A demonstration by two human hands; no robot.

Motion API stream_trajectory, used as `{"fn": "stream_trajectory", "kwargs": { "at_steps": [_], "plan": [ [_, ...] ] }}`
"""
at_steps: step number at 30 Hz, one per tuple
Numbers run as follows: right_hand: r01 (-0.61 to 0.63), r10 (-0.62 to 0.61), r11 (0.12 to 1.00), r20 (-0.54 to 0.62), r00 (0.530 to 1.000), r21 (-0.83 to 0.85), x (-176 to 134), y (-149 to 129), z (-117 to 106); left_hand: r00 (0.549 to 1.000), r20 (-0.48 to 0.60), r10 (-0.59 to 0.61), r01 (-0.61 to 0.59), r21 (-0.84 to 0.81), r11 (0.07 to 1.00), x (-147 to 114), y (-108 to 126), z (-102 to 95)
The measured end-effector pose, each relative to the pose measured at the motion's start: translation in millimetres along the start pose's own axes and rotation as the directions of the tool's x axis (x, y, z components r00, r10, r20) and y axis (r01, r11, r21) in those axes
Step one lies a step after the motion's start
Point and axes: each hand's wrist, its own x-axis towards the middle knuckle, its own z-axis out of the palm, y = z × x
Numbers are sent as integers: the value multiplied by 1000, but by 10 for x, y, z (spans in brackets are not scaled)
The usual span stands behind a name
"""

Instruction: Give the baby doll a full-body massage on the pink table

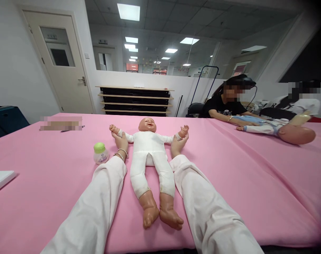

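Observation:
A baby doll (149, 146) with a white cloth body lies on its back on the pink table cover (229, 197), feet toward me. Both its arms are stretched out sideways. My left hand (120, 141) is closed around the doll's forearm on the left, near the wrist. On the other side my right hand (178, 144) grips the opposite forearm, with its thumb up by the doll's hand. A small jar (100, 153) with a green lid stands just left of my left wrist.
At the right, a co-worker (230, 100) leans over another doll (295, 134) in pale blue clothing; a second person (300, 100) sits beyond. A white box (1, 180) lies at the left edge. Stacked boards (135, 100) stand behind the table.

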Motion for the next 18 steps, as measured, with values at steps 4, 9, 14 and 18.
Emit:
{"fn": "stream_trajectory", "kwargs": {
  "at_steps": [4, 9, 14, 18],
  "plan": [
    [42, -62, 994, 197, 978, 104, -72, -40, 44, 989, -149, -21, 19, -13, 1000, -122, 284, -70],
    [252, -265, 963, 465, 845, 90, -122, -98, 82, 970, 70, 233, -237, 67, 969, -166, 481, -86],
    [355, -345, 931, 544, 765, 91, -100, -110, 95, 895, 232, 380, -423, 172, 890, -146, 490, -38],
    [377, -348, 923, 588, 730, 78, -96, -99, 91, 868, 291, 402, -479, 281, 832, -143, 486, -19]
  ]
}}
